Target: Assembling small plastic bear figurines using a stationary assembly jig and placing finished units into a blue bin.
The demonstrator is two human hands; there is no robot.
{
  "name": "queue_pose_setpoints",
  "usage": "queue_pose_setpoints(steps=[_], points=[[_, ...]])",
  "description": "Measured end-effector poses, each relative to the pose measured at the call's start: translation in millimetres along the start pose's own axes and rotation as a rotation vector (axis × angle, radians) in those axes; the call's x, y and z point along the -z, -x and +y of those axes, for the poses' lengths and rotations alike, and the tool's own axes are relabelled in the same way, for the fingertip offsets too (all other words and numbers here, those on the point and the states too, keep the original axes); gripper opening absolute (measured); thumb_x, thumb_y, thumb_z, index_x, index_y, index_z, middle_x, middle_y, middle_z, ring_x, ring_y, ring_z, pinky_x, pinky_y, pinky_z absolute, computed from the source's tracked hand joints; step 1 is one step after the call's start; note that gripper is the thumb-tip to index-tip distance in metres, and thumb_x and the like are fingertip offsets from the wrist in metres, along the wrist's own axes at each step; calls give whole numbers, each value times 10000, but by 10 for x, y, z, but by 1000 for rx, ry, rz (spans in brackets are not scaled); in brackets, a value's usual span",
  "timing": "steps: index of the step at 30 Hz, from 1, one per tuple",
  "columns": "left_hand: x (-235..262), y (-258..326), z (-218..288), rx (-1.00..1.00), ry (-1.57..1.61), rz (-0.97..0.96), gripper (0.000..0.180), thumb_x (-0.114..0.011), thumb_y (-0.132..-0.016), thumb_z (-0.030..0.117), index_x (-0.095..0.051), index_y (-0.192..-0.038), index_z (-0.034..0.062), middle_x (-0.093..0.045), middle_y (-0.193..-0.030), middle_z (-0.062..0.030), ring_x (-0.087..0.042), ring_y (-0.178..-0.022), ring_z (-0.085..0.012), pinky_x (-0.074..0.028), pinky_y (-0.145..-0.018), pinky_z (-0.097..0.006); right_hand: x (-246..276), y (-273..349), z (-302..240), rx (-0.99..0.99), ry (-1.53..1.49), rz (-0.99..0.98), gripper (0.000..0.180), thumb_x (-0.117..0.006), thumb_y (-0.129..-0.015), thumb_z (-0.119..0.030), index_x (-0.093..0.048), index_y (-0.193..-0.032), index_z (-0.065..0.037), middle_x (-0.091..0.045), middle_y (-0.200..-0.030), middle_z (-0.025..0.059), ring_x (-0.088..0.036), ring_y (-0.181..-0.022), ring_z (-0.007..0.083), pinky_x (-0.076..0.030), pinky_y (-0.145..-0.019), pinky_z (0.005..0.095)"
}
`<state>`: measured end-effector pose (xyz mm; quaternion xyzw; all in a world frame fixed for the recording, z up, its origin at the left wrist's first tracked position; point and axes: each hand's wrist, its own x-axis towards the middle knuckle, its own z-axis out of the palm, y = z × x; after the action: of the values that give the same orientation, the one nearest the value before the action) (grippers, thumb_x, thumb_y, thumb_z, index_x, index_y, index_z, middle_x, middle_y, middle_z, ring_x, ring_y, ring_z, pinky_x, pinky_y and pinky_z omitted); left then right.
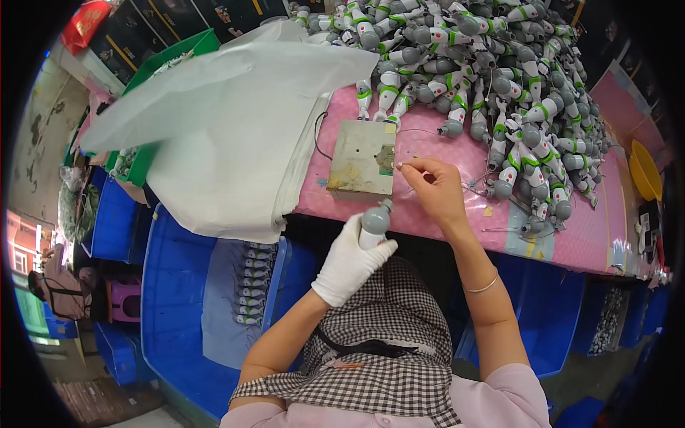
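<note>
Pink-covered counter (442, 214), heap of white-green toy limbs (492, 78) at far side. Gloved left hand (349, 260) wraps grey-white toy part (374, 222), long axis upright, just below metal plate (362, 158). Bare right hand (437, 189) pinches tiny piece (400, 165) beside plate, above-right of part.

Pink-covered table (571, 246) with toy-part heap (492, 78), worn square plate (364, 158).

A grey-and-white toy limb (373, 225) stands upright in the gloved grip, grey ball end up.
</note>
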<state>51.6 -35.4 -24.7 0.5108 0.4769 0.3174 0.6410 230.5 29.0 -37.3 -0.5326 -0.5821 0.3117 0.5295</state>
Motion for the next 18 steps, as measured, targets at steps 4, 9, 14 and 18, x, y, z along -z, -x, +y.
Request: queue_pose_setpoints(steps=[4, 9, 14, 18], points=[[92, -173, 111, -137, 71, 152, 283, -669, -833, 183, -522, -1025, 36, -531, -786, 15, -468, -621, -54, -410, -548, -215, 31, -158, -35, 230, 337, -13, 120, -620, -779, -110, -684, -801, -10, -598, -645, 54, -506, -511, 122, -397, -480, 276], [256, -280, 205, -94, 206, 8, 279, -642, -854, 199, -551, -1055, 29, -612, -801, -26, -496, -568, -64, -420, -519, -220, 91, -285, -183, 262, 498, -212, 144, -620, -734, -114, -671, -777, 14, -589, -634, 101, -515, -516, 147, -409, -497, 300], [315, -392, 239, -69, 274, -74, 300, -624, -865, 211, -546, -1060, -4, -640, -848, -78, -595, -702, -115, -468, -592, -234, 142, -439, -232, -36, 365, -363, 149, -614, -717, -114, -640, -715, 33, -532, -549, 43, -448, -500, 84, -372, -482, 265], [339, -412, 247, -65, 334, -109, 280, -622, -867, 201, -554, -1036, -11, -638, -851, -82, -615, -769, -143, -482, -671, -257, 121, -447, -221, -167, 240, -393, 161, -609, -710, -107, -580, -645, 38, -476, -539, -22, -400, -527, 43, -334, -475, 237]])
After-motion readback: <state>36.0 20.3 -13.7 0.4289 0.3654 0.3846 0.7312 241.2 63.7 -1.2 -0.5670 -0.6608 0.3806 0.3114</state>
